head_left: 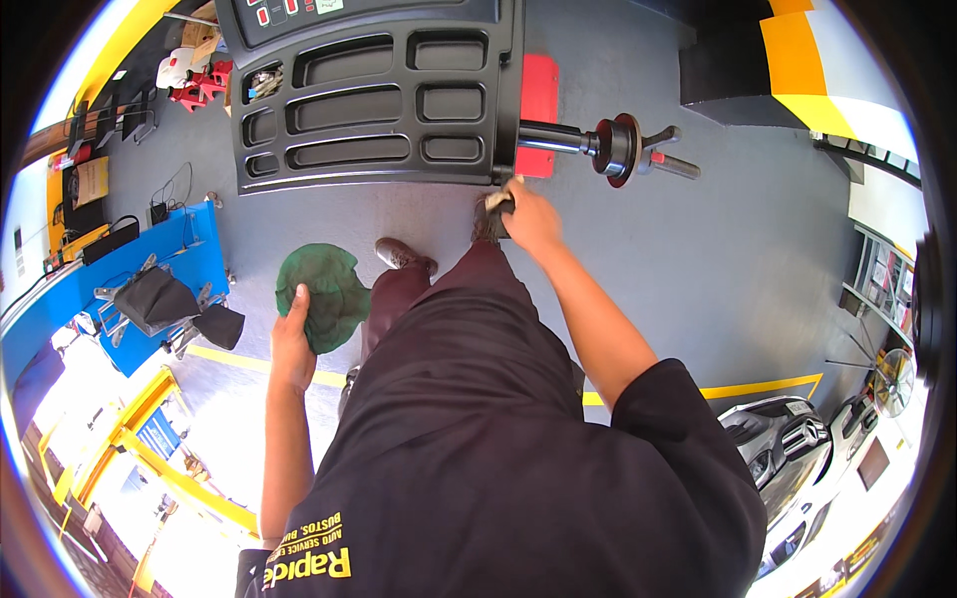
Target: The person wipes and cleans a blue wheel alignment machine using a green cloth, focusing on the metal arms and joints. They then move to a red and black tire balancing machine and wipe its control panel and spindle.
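Observation:
My left hand [293,334] grips a round, crumpled green cloth [324,289], thumb lying over its near edge. It is held out to the left of my legs, apart from the machine. My right hand [531,217] is closed around a small tan and dark thing [498,201], mostly hidden by the fingers, just below the near right corner of a wheel balancer. The balancer's black moulded tray top [397,127] has several compartments, one with small loose pieces [264,84]. Its metal shaft [553,137] sticks out to the right, with a round flange [618,149] and a handle.
A red panel [539,90] stands behind the shaft. To the left is a blue machine [204,239] with a black cover draped on part of it. Red jack stands [204,85] sit at the far left. Behind me on the right are a silver car [783,448] and a fan [892,382].

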{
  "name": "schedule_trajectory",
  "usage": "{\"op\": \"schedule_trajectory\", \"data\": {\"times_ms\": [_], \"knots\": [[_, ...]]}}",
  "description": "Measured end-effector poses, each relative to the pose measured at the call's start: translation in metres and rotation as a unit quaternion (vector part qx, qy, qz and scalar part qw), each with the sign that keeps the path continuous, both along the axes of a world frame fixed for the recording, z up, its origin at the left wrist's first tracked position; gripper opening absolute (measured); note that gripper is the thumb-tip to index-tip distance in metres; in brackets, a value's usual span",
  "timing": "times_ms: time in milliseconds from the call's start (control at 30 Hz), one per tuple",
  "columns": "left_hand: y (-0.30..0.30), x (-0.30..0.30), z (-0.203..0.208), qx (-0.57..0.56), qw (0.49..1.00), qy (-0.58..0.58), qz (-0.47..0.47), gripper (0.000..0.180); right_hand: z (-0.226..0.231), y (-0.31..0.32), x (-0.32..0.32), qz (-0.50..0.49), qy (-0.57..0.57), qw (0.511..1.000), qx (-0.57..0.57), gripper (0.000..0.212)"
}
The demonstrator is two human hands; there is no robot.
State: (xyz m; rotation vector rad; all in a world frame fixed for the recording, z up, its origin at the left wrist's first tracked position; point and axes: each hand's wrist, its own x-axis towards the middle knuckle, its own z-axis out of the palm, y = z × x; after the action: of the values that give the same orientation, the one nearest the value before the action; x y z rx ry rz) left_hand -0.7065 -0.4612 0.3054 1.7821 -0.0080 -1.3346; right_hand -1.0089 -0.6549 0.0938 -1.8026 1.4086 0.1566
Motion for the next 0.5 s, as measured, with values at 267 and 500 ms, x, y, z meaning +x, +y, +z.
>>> {"op": "schedule_trajectory", "data": {"times_ms": [267,500], "knots": [[-0.007,0.001,-0.009,0.022,1.0,0.012,-0.015,0.061,-0.006,-0.075,-0.006,-0.128,-0.143,0.968,-0.163,0.044],[-0.029,0.007,-0.005,0.017,0.999,-0.008,-0.046,0.061,-0.014,-0.093,0.029,-0.053,-0.071,0.95,-0.299,0.029]]}}
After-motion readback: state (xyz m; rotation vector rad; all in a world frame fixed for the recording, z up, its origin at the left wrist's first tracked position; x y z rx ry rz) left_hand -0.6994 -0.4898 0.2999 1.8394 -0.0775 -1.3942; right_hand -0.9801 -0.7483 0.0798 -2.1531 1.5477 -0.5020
